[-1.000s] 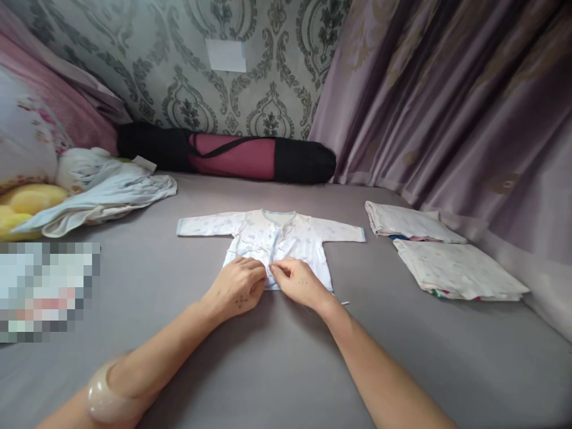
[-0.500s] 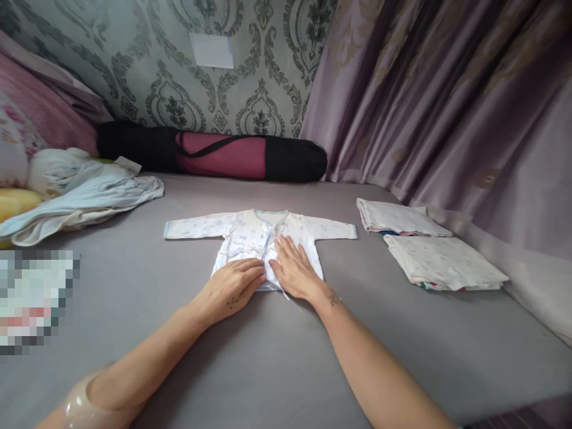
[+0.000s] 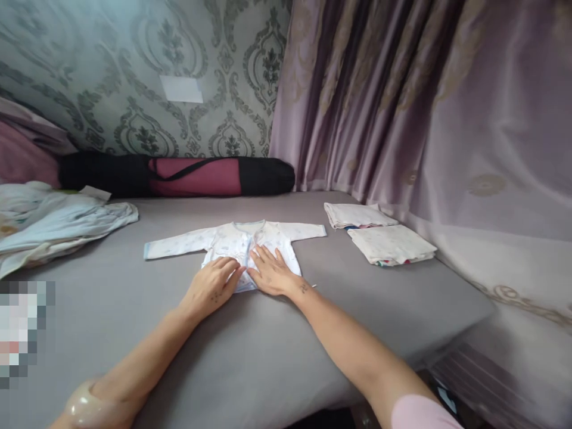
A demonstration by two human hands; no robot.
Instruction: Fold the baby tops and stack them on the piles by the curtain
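A small white baby shirt point(image 3: 232, 239) with pale blue trim lies face up on the grey bed point(image 3: 250, 357), both long sleeves spread out sideways. My left hand point(image 3: 211, 285) rests flat on the shirt's lower left hem, fingers stretched out. My right hand point(image 3: 271, 273) lies flat on the lower right front, fingers spread, its fingertips next to those of the left hand. Neither hand holds anything. A pale bangle point(image 3: 84, 408) is on my left wrist.
Two folded piles of pale cloth point(image 3: 360, 215) point(image 3: 391, 245) lie to the right by the purple curtain point(image 3: 402, 119). A black and maroon roll bag point(image 3: 179, 176) lies along the wall. Loose clothes point(image 3: 53, 223) are heaped at left. The bed's edge drops off at lower right.
Both hands went from pinching at the shirt's front ties to lying flat on it. The camera view has swung right and pulled back.
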